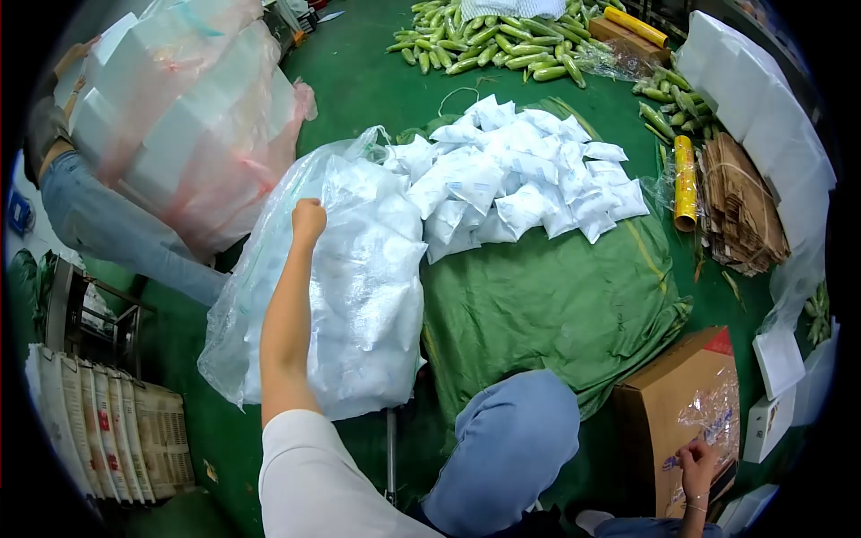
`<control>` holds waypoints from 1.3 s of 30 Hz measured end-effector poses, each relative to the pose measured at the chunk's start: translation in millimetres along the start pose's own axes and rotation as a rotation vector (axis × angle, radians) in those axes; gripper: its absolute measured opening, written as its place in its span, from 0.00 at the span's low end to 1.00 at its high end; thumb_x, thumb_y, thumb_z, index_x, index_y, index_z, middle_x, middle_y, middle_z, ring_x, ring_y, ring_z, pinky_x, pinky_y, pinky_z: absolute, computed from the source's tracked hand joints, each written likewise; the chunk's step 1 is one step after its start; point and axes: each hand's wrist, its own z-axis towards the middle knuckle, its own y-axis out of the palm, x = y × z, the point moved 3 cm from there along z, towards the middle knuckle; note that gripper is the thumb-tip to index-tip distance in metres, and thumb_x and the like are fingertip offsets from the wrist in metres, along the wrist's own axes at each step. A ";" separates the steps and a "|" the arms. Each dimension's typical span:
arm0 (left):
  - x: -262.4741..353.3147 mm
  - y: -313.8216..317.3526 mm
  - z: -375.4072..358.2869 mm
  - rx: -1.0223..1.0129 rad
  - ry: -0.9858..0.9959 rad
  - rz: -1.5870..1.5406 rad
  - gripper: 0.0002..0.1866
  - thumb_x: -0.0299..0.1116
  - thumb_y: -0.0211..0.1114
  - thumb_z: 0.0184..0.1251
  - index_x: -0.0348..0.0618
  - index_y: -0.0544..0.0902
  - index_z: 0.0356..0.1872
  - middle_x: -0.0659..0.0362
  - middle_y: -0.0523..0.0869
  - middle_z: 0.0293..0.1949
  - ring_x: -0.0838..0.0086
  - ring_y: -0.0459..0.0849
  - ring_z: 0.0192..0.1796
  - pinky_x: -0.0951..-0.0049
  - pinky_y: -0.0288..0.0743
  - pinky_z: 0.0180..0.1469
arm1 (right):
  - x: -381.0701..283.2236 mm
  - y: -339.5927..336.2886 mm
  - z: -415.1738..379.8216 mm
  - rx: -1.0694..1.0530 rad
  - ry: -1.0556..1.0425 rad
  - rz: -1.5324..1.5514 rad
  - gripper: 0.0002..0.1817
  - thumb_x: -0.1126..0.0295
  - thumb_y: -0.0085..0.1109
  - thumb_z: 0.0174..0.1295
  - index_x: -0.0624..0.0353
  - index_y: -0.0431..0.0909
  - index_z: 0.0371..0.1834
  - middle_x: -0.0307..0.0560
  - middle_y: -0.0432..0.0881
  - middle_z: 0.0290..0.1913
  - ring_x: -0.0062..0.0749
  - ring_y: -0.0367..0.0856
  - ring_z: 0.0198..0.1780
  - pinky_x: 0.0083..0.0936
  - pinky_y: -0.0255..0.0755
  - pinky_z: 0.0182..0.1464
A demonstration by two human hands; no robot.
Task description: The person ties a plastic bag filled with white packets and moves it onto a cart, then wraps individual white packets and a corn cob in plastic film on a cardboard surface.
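Observation:
My left hand (309, 220), at the end of a white-sleeved arm, is closed in a fist at the upper middle of a large clear plastic bag (363, 287). It seems to grip the bag's film, though the fingertips are hidden. White pillow-shaped packs, likely ice packs, fill the bag. To its right, a heap of loose ice packs (511, 170) lies on a bulging green sheet (538, 296). I cannot see my right hand. My bent knee (507, 439) is in front of the green sheet.
Another person's hand (698, 464) touches a cardboard box (668, 403) at lower right. A second person at upper left holds plastic-wrapped white foam boxes (193, 117). Wrapped green corn cobs (502, 45), flattened cardboard (740, 202) and a yellow roll (684, 184) lie beyond. Folded cartons (117, 430) stand lower left.

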 end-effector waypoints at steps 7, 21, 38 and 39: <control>31.7 -110.6 -132.1 -0.152 0.053 -0.459 0.04 0.19 0.48 0.47 0.33 0.70 0.17 0.56 0.60 0.13 0.81 0.63 0.21 0.72 0.57 0.23 | -67.7 42.9 4.1 -0.222 -0.082 -0.022 0.05 0.77 0.55 0.59 0.67 0.77 0.28 0.44 0.80 0.24 0.25 0.79 0.27 0.18 0.72 0.31; 22.1 -108.1 -321.1 -0.339 0.316 -0.417 0.03 0.20 0.52 0.42 0.38 0.70 0.16 0.49 0.72 0.16 0.53 0.74 0.20 0.64 0.65 0.22 | -335.7 317.0 55.1 -0.646 -0.927 -0.183 0.08 0.71 0.56 0.57 0.66 0.78 0.32 0.58 0.81 0.33 0.48 0.82 0.35 0.35 0.74 0.39; 18.0 -138.8 -370.7 -0.325 0.433 -0.634 0.06 0.17 0.52 0.35 0.41 0.71 0.16 0.54 0.71 0.16 0.59 0.72 0.17 0.66 0.64 0.20 | -390.0 521.1 19.1 -0.737 -0.971 -0.350 0.23 0.56 0.67 0.49 0.64 0.77 0.41 0.56 0.82 0.37 0.46 0.82 0.39 0.32 0.74 0.45; 16.7 -137.6 -372.3 -0.320 0.430 -0.639 0.06 0.17 0.52 0.35 0.41 0.71 0.16 0.54 0.71 0.16 0.59 0.72 0.17 0.66 0.64 0.20 | -396.4 520.9 14.0 -0.680 -1.036 -0.230 0.22 0.57 0.68 0.49 0.64 0.78 0.40 0.54 0.82 0.34 0.44 0.82 0.38 0.32 0.74 0.43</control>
